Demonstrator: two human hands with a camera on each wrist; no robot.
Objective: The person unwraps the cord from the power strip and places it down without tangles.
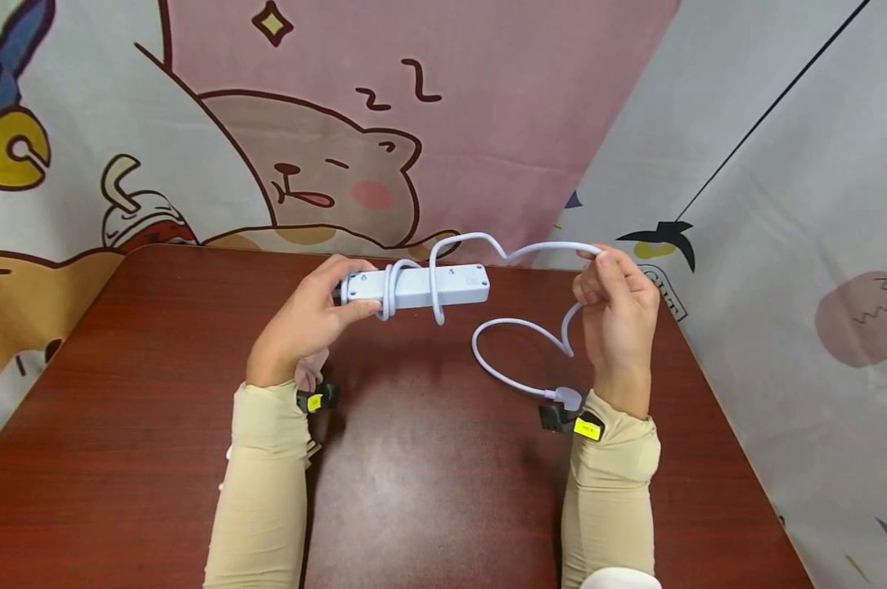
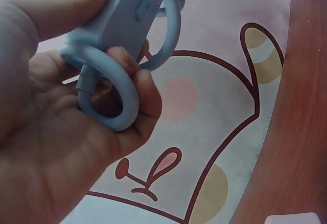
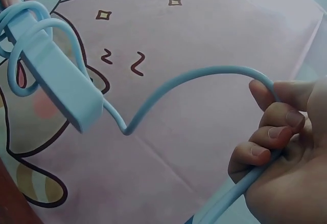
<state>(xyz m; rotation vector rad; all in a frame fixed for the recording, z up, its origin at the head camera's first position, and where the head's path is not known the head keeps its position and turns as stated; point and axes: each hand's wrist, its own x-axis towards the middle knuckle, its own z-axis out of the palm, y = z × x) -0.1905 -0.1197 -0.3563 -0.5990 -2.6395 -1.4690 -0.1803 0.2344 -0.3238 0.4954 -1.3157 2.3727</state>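
My left hand grips one end of a white power strip, thumb on the near side, holding it up over the table. The strip's own cord is looped round it near that hand, with a looser loop toward the middle. From there the cord arcs across to my right hand, which pinches it between thumb and forefinger, the other fingers curled round it. Below the right hand the rest of the cord bends in a wide curve and ends in a plug by the right wrist.
The brown table spreads under both arms. A pale pinkish object is partly hidden behind the left wrist. A cartoon-printed cloth hangs behind the table's far edge and along its right side.
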